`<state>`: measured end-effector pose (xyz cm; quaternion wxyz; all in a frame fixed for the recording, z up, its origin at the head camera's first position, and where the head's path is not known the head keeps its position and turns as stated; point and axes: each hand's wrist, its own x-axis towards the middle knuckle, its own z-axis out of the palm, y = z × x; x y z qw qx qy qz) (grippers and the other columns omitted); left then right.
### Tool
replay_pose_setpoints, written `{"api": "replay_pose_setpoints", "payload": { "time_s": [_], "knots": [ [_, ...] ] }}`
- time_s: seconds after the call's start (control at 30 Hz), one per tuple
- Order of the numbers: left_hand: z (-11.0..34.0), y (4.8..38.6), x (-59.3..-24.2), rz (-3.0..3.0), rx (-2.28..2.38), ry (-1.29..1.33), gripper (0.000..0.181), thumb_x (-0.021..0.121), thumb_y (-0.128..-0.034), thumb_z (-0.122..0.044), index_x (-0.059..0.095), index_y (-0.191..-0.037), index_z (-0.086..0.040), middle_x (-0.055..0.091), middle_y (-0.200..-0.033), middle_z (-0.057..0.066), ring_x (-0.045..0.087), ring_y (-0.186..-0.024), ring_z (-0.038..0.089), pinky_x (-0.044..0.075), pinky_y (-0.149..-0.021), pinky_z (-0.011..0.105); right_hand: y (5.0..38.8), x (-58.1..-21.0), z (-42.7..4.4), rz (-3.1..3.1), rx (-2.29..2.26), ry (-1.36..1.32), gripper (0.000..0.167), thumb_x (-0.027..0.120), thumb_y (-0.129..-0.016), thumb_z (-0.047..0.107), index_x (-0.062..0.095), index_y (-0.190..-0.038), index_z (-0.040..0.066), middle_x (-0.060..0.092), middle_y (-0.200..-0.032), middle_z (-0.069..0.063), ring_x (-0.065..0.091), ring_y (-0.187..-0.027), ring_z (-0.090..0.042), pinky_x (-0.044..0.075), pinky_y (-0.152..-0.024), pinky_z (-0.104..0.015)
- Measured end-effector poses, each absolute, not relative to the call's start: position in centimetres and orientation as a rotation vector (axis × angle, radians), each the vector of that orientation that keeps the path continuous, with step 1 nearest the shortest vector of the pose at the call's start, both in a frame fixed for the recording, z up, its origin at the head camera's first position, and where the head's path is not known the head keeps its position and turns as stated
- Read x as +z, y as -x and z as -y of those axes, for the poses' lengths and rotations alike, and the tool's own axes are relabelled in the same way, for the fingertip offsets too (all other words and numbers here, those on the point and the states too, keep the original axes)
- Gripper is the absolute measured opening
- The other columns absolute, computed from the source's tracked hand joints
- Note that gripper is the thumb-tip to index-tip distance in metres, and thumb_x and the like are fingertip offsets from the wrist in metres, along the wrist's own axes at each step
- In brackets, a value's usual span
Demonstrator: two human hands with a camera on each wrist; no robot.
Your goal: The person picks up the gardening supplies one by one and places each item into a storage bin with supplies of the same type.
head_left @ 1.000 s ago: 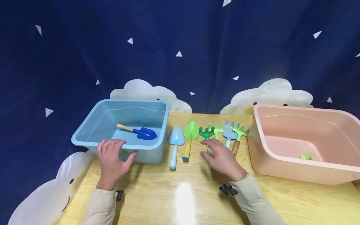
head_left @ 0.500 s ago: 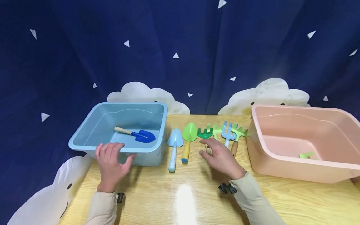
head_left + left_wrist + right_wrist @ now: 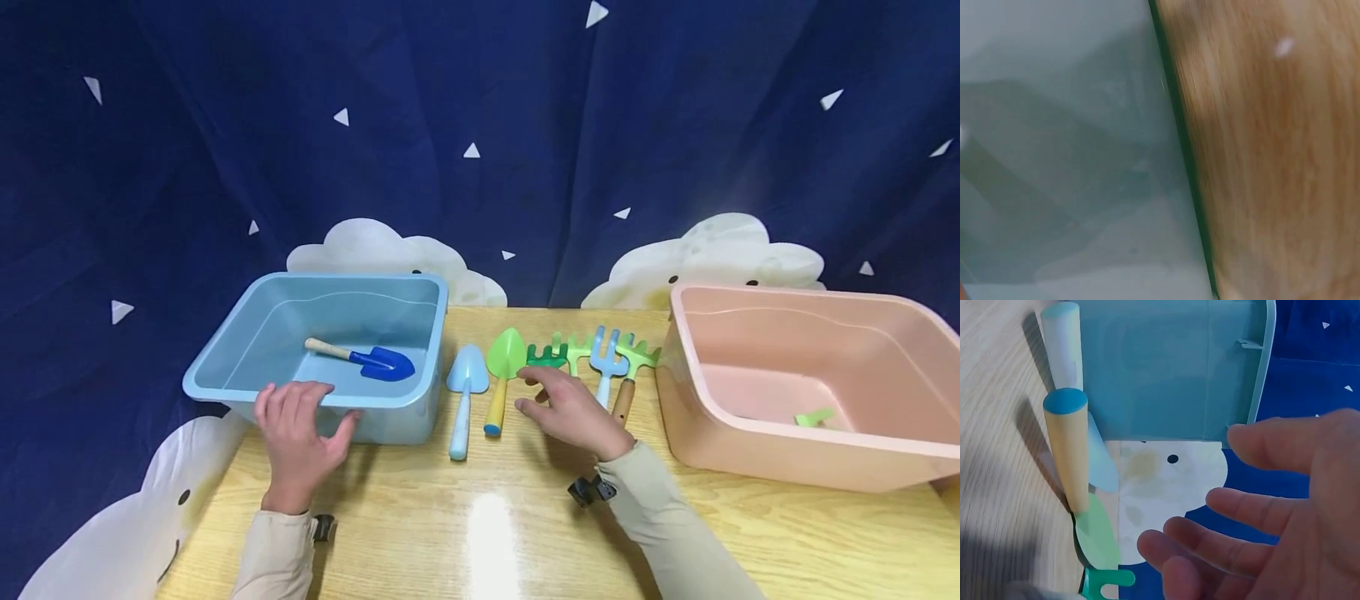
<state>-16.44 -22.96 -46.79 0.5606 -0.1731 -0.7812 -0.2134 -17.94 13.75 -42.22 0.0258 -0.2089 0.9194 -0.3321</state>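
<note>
The blue bin (image 3: 408,423) holds a blue trowel (image 3: 386,364), the pink bin (image 3: 810,457) a green object (image 3: 813,417); left hand (image 3: 298,437), thumb wide of fingers, at the blue rim, right hand (image 3: 573,411) between, fingers parted.

Bkgd.: a navy backdrop (image 3: 420,100) w/ soft vertical folds is hanging behind a pale wood-grain tabletop (image 3: 405,517); small white triangles (image 3: 472,152) are dotting it. White clouds w/ dark eyes are lining its lower part: rear-L cloud (image 3: 363,246), rear-R cloud (image 3: 723,246), lower-L cloud (image 3: 105,533). Bright glare (image 3: 491,542) is reflecting off the tabletop's ctr. foreground.
</note>
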Motion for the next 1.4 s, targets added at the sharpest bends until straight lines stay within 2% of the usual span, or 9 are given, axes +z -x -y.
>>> {"api": "replay_pose_setpoints", "payload": {
  "time_s": [0.2,0.43,0.6,0.67,0.77,1.0,1.2,1.3,1.4],
  "knots": [
    [23.1,16.3,-46.7,1.877,-0.522,0.406,0.048,0.067,-0.0833,-0.046,0.066,-0.094,0.001,0.064,-0.086,0.017,0.051,-0.089,0.038,0.027,-0.106,0.053,18.6,-42.3,-12.7,-2.787,-1.005,0.573,0.046,0.064,-0.096,0.027,0.055,-0.137,0.009,0.062,-0.135,-0.014,0.07,-0.098,-0.025,0.056,-0.084,-0.041],
    [23.2,16.0,-47.2,1.881,-0.537,0.4,0.049,0.068,-0.0826,-0.047,0.066,-0.094,0.001,0.063,-0.085,0.016,0.051,-0.088,0.038,0.026,-0.106,0.054,19.1,-43.3,-12.0,-2.73,-0.984,0.488,0.047,0.062,-0.096,0.028,0.053,-0.138,0.009,0.065,-0.128,-0.016,0.063,-0.117,-0.033,0.051,-0.094,-0.05],
    [23.4,15.9,-47.3,1.863,-0.537,0.387,0.048,0.068,-0.0806,-0.045,0.066,-0.093,0.001,0.063,-0.084,0.017,0.05,-0.087,0.039,0.026,-0.103,0.056,19.5,-43.9,-11.4,-2.659,-1.011,0.401,0.05,0.06,-0.097,0.032,0.051,-0.141,0.01,0.068,-0.113,-0.008,0.066,-0.094,-0.02,0.051,-0.085,-0.04],
    [23.4,16.0,-47.2,1.857,-0.536,0.384,0.047,0.068,-0.0797,-0.044,0.066,-0.093,0.001,0.063,-0.084,0.017,0.05,-0.087,0.039,0.026,-0.106,0.052,19.7,-44.1,-11.1,-2.63,-1.033,0.384,0.051,0.06,-0.097,0.031,0.05,-0.142,0.01,0.068,-0.109,-0.006,0.064,-0.084,-0.015,0.05,-0.079,-0.036],
    [23.3,16.2,-47.1,1.851,-0.531,0.387,0.047,0.068,-0.0794,-0.044,0.066,-0.093,0.001,0.063,-0.084,0.017,0.051,-0.087,0.039,0.026,-0.106,0.052,19.9,-44.4,-11.0,-2.599,-1.045,0.347,0.052,0.06,-0.097,0.031,0.049,-0.143,0.008,0.068,-0.106,-0.006,0.063,-0.081,-0.013,0.049,-0.076,-0.033],
    [23.0,16.2,-47.2,1.847,-0.541,0.388,0.046,0.068,-0.0778,-0.042,0.066,-0.093,0.001,0.064,-0.085,0.017,0.051,-0.088,0.038,0.023,-0.111,0.046,19.7,-44.9,-10.7,-2.615,-1.015,0.298,0.053,0.059,-0.096,0.031,0.05,-0.142,0.007,0.07,-0.108,-0.008,0.065,-0.09,-0.017,0.051,-0.08,-0.037],
    [22.7,16.4,-47.2,1.864,-0.55,0.386,0.044,0.069,-0.0774,-0.04,0.066,-0.094,0.001,0.064,-0.086,0.016,0.051,-0.09,0.038,0.024,-0.109,0.049,20.2,-45.0,-10.3,-2.697,-0.955,0.215,0.052,0.059,-0.096,0.032,0.051,-0.141,0.007,0.071,-0.111,-0.012,0.066,-0.094,-0.024,0.052,-0.085,-0.043],
    [22.7,16.5,-47.2,1.868,-0.552,0.378,0.045,0.068,-0.0776,-0.041,0.066,-0.095,0.001,0.063,-0.087,0.016,0.051,-0.09,0.038,0.024,-0.11,0.05,20.3,-45.0,-9.8,-2.715,-0.939,0.189,0.054,0.059,-0.096,0.034,0.05,-0.141,0.006,0.07,-0.117,-0.015,0.066,-0.099,-0.028,0.051,-0.09,-0.047],
    [22.8,16.3,-47.3,1.86,-0.545,0.365,0.046,0.067,-0.0788,-0.043,0.065,-0.093,0.001,0.063,-0.086,0.016,0.05,-0.089,0.038,0.024,-0.11,0.049,20.3,-45.3,-9.3,-2.711,-0.899,0.168,0.055,0.059,-0.096,0.036,0.05,-0.14,0.006,0.068,-0.124,-0.015,0.066,-0.103,-0.03,0.051,-0.09,-0.047]
  ]
}}
